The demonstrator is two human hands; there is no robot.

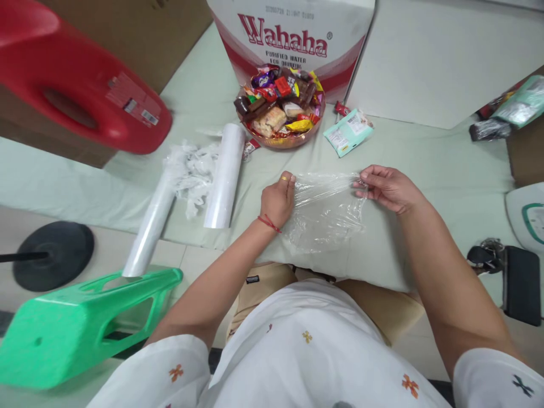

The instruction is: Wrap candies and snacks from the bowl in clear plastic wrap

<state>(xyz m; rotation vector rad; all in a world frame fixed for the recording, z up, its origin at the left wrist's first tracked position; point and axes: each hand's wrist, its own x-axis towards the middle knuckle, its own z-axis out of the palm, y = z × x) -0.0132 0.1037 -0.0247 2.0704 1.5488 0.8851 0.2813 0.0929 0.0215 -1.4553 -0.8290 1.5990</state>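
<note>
A clear, thin plastic bag is stretched between my two hands above the near edge of the cloth-covered table. My left hand, with a ring and a red string at the wrist, is closed on the bag's left upper corner. At the right upper corner, my right hand pinches the bag between thumb and fingers. Beyond the bag stands a bowl heaped with wrapped sweets and snacks. A light green packet lies to the right of the bowl.
Two white plastic rolls and crumpled plastic lie left. A Wahaha carton stands behind the bowl. A red jug is at upper left, a green stool at lower left, a black phone and keys at right.
</note>
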